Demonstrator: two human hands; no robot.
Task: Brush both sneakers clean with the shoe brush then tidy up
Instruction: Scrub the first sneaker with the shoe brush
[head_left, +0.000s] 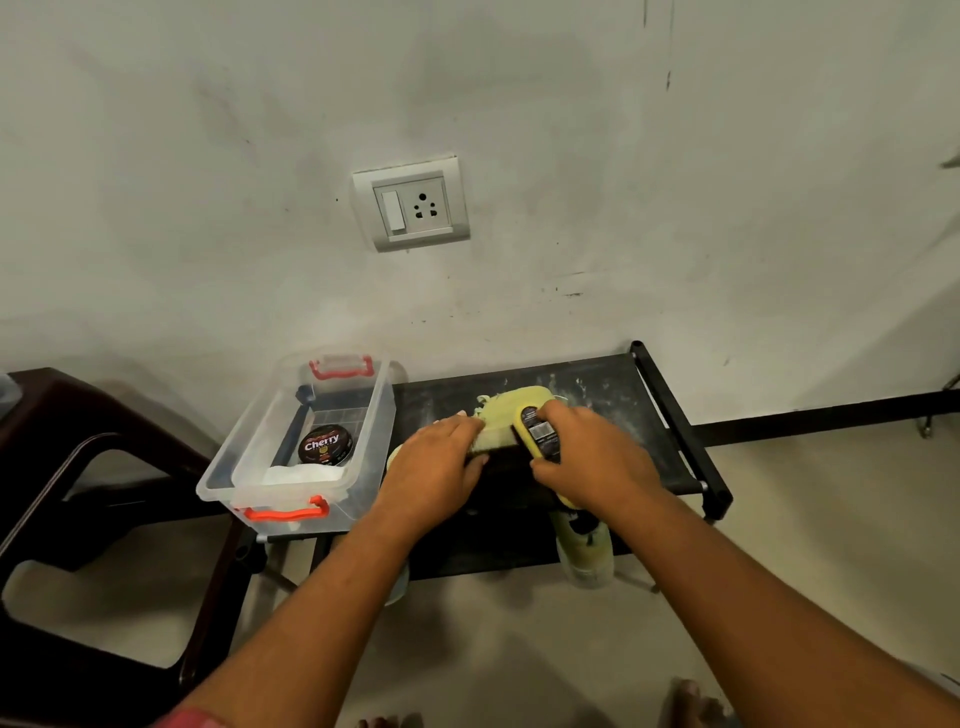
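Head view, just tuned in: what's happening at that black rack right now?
A person is brushing a pale yellow sneaker on top of the black rack. The left hand grips the sneaker to steady it, while the right hand holds the yellow shoe brush against its side. A clear storage box beside them on the left holds a Cherry polish tin and a white cloth.
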